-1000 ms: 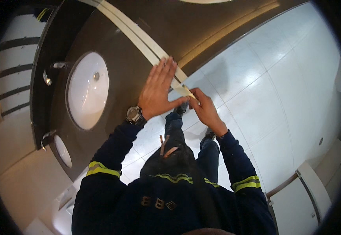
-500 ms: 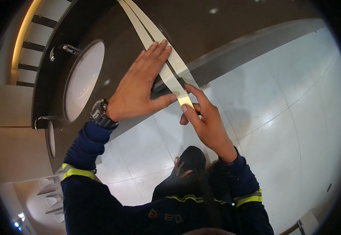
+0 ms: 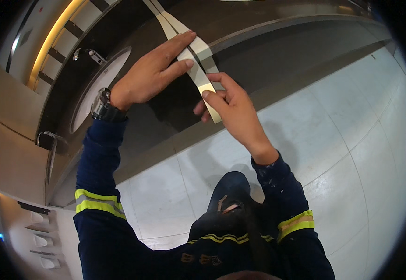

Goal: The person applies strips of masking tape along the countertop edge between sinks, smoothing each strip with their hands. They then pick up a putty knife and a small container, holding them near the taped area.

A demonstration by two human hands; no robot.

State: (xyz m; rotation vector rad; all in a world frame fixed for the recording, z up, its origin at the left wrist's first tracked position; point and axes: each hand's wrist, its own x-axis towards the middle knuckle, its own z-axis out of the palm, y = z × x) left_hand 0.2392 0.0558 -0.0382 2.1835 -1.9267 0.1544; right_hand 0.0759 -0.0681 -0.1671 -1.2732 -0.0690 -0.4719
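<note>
Two cream strips of what looks like masking tape run side by side along the dark countertop, a narrow dark gap between them. Across the strips near the counter's front edge lies my left hand, its fingers stretched flat and its thumb on the left-hand strip. My right hand pinches that strip's hanging end between thumb and fingers, and a short tail shows below the thumb. Behind the right fingers, the right-hand strip bends down over the edge. A black watch is on my left wrist.
A white oval basin is set in the counter to the left, with a chrome tap behind it. Nearer stands another tap. Below the counter front spreads a pale tiled floor. White urinals line the lower left.
The view has shifted, and the counter's front face shows more. My left hand now lies nearer the counter edge. Beneath my right thumb, a longer tape tail hangs out.
</note>
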